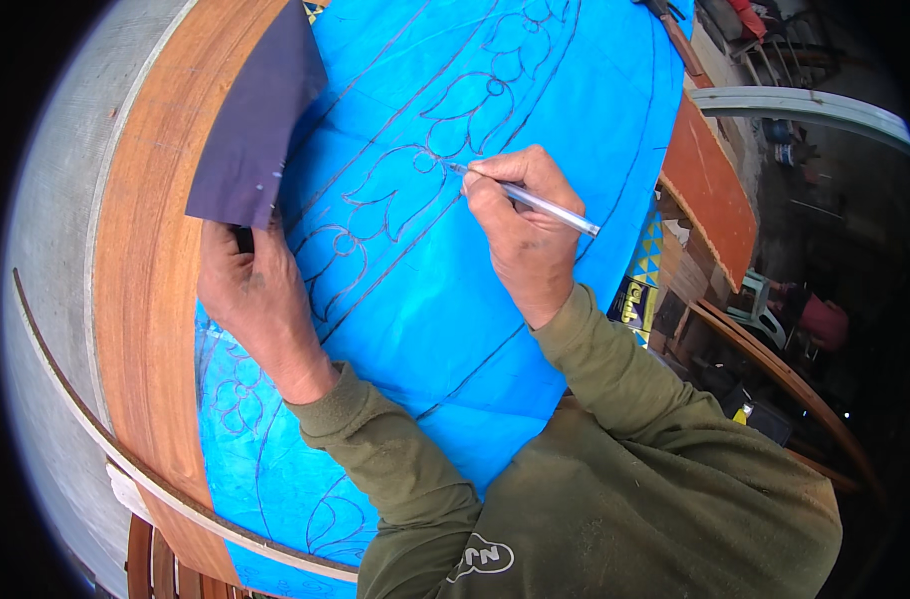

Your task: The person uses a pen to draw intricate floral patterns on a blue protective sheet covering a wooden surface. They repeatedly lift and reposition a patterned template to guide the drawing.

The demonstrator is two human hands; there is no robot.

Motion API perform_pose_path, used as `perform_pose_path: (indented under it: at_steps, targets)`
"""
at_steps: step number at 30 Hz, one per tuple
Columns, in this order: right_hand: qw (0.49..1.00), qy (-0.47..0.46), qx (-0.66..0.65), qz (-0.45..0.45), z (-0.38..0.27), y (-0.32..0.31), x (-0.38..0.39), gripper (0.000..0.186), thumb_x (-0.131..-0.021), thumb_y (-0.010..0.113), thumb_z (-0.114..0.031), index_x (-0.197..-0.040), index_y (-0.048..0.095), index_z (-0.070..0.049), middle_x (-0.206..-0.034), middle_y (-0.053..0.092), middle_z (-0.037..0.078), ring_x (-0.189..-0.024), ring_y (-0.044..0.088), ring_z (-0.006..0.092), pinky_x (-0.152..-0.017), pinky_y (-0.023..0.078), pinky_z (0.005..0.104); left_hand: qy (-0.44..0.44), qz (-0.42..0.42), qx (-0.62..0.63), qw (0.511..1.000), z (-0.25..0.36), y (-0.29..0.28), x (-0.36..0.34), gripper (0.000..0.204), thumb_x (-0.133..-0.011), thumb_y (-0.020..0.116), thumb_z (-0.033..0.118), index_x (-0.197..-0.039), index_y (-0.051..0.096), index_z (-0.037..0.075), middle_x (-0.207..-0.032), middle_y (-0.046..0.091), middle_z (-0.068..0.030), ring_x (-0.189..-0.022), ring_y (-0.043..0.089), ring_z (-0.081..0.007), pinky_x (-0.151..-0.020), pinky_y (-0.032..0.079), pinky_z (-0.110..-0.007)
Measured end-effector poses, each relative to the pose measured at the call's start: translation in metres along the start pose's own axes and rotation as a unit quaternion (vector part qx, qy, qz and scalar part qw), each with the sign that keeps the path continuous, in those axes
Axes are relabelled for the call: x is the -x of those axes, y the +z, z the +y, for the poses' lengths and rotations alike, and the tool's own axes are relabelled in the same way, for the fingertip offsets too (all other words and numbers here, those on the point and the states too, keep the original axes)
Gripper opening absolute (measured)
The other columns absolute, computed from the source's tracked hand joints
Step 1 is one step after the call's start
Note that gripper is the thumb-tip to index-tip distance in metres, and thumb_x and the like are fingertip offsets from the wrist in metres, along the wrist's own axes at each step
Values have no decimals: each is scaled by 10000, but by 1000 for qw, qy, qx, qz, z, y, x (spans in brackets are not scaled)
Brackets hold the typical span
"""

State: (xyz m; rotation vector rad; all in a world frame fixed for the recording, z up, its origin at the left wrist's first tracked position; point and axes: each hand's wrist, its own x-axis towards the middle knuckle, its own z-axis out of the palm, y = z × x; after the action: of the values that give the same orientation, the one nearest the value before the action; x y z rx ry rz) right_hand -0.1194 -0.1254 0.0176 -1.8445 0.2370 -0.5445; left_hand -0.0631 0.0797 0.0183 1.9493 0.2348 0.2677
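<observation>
A large blue sheet with dark hand-drawn floral scrolls and long curved lines lies on a wooden board. My right hand grips a clear pen, its tip on the drawing near a small circle between leaf shapes. My left hand, to the left of the pattern, has its fingers closed on the bottom edge of a dark purple sheet, which is raised at the upper left and covers part of the blue sheet and board. My left fingertips are partly hidden by it.
A thin wooden strip runs along the lower left. Dark-handled tools sit at the top. At right are a reddish board, curved wooden pieces, a metal bar and a plastic chair, with a maroon-clad person, indistinct, beside it.
</observation>
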Motion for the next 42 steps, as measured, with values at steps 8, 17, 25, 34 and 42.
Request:
perform_pose_path:
  at_steps: [8,17,25,34,42]
  targets:
    - [1000,6,29,-8,-2,4,-4,74,-917,748,22,-922,685,-15,-814,732,82,-711,689,90,-576,552,260,-1,21,-40,999,12,2,0,498,-1055,738,258,-1528,623,153,-796,543,49,-671,361,-39,-575,315,-233]
    - [999,4,43,-6,-2,1,-3,92,-889,746,11,-882,659,-16,-763,705,78,-651,652,89,-521,504,279,-1,17,-32,999,11,2,0,506,-1027,758,164,-1516,631,128,-774,567,40,-638,374,-31,-544,317,-239]
    - [998,4,62,-4,-3,1,-1,87,-862,728,13,-855,647,-20,-741,682,69,-627,625,94,-516,481,288,5,18,-45,999,9,2,0,501,-1026,759,163,-1509,636,122,-772,574,36,-639,386,-32,-549,333,-240]
    - [999,7,44,-32,-2,-5,1,70,-845,716,8,-825,654,-16,-702,659,53,-622,615,95,-514,470,294,7,12,-43,999,7,2,-1,497,-1029,759,176,-1508,638,119,-799,596,36,-658,402,-28,-562,338,-228]
    - [996,67,-65,-17,-6,-7,-2,55,-928,706,-3,-890,669,-17,-894,712,77,-743,648,100,-608,521,273,-2,22,-1,1000,7,0,-4,446,-1030,751,138,-1462,669,63,-803,590,36,-674,432,-29,-582,376,-224]
